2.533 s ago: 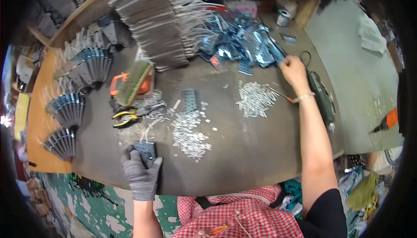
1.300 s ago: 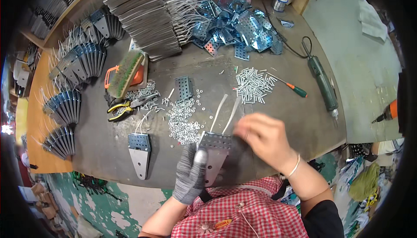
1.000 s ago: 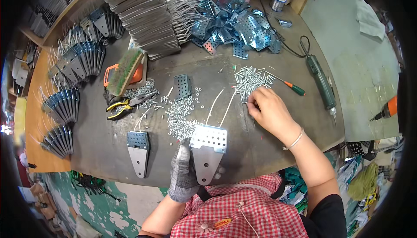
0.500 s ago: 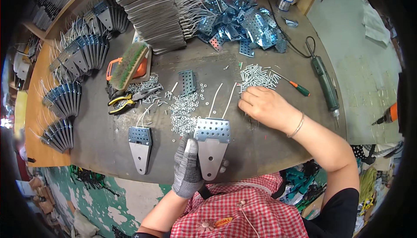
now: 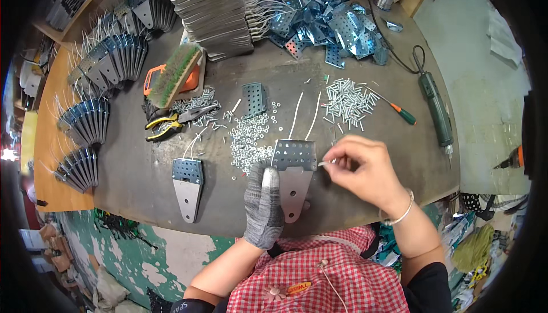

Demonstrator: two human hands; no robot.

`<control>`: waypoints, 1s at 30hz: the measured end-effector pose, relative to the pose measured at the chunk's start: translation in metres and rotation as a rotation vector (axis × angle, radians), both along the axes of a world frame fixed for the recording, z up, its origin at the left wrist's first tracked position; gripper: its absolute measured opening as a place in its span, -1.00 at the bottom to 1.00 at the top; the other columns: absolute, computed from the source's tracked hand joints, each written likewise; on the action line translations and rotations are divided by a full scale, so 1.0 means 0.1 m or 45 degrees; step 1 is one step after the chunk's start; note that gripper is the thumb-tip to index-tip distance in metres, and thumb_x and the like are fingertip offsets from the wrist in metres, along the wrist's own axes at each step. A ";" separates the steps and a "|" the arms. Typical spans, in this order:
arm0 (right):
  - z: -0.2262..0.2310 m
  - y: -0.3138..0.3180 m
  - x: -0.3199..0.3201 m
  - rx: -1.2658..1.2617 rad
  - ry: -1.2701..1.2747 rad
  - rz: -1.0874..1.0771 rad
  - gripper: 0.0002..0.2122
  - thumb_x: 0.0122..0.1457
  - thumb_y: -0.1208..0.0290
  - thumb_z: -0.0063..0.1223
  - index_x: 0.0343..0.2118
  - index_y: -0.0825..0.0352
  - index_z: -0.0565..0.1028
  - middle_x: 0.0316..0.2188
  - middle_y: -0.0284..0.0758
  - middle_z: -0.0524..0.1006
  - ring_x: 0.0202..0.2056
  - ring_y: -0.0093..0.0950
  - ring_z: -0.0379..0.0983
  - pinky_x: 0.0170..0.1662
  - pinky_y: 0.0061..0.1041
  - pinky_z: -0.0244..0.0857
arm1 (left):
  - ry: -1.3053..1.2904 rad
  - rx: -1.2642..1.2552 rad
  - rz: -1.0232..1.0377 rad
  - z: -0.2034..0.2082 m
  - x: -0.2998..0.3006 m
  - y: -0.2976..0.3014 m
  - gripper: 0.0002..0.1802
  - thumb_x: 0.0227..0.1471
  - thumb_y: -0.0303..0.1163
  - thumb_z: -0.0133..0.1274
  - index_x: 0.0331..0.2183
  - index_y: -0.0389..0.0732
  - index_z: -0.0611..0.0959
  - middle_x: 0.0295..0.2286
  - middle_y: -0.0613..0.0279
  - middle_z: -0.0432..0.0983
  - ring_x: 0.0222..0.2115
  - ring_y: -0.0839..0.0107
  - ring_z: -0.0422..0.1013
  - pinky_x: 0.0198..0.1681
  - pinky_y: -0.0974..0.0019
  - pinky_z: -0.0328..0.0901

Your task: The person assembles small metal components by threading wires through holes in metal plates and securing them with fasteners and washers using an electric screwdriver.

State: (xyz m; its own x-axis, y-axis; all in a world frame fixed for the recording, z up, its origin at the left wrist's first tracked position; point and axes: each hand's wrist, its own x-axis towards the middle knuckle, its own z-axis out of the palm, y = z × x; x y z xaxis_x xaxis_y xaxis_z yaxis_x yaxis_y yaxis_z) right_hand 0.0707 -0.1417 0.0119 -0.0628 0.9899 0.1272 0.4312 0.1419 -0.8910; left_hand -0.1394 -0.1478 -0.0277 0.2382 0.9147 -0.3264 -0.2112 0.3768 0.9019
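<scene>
Wrapped around the left edge of a flat grey metal plate point(image 5: 294, 190) is my left hand point(image 5: 264, 205), in a grey knit glove. A perforated bluish metal cover point(image 5: 294, 154) sits across the plate's wide top, and two white wires point(image 5: 313, 116) rise from it. My bare right hand point(image 5: 365, 170) pinches a small screw point(image 5: 323, 163) at the right edge of the cover. A second covered plate point(image 5: 188, 190) lies on the table to the left. Beyond my hands are a pile of screws point(image 5: 349, 103), a spread of small nuts point(image 5: 246, 141) and a loose perforated cover point(image 5: 254, 100).
Pliers point(image 5: 171, 123) and a green brush point(image 5: 176, 75) lie at the left. A screwdriver point(image 5: 403, 113) and a corded electric screwdriver point(image 5: 436, 110) lie at the right. Stacked plates point(image 5: 208, 13) and heaped covers point(image 5: 337, 24) stand at the back; fanned assemblies point(image 5: 85, 121) line the left edge.
My right hand has come back from the screw pile to the right edge of the held plate, with a screw between its fingers. The left hand still holds the plate.
</scene>
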 end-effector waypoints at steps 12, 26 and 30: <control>-0.10 -0.17 -0.22 0.603 -0.564 -0.014 -0.77 -0.11 0.69 0.20 -0.31 0.37 0.57 -0.41 -0.28 0.48 -0.39 -0.33 0.45 -0.35 -0.42 0.38 | 0.252 0.176 0.063 0.09 0.09 -0.05 -0.59 0.32 -0.05 -0.20 -0.17 -0.23 0.45 -0.44 0.12 0.55 -0.44 0.42 0.50 -0.40 0.29 0.40; 0.02 -0.17 -0.41 0.552 -0.136 -0.024 -0.80 -0.12 0.65 0.31 -0.36 0.41 0.58 -0.40 -0.27 0.52 -0.43 -0.36 0.47 -0.39 -0.44 0.37 | 0.150 0.247 0.017 0.04 0.14 -0.15 -0.71 0.29 -0.21 -0.14 -0.29 -0.25 0.49 -0.51 0.24 0.44 -0.48 0.49 0.33 -0.40 0.33 0.29; 0.01 -0.17 -0.40 0.673 -0.419 -0.024 -0.77 -0.17 0.58 0.33 -0.38 0.38 0.55 -0.39 -0.29 0.49 -0.44 -0.31 0.45 -0.42 -0.41 0.35 | 0.110 0.253 -0.014 -0.01 0.12 -0.13 -0.69 0.30 -0.20 -0.15 -0.29 -0.25 0.49 -0.50 0.23 0.43 -0.48 0.47 0.34 -0.38 0.32 0.30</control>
State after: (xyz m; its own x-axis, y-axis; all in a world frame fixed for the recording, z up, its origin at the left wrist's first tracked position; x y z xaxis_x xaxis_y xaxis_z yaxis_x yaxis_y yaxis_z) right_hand 0.0307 -0.1583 0.0127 -0.1650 0.7997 0.5773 0.6782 0.5170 -0.5222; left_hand -0.1276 -0.1607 -0.0286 0.2277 0.9606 -0.1592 -0.1266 0.1914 0.9733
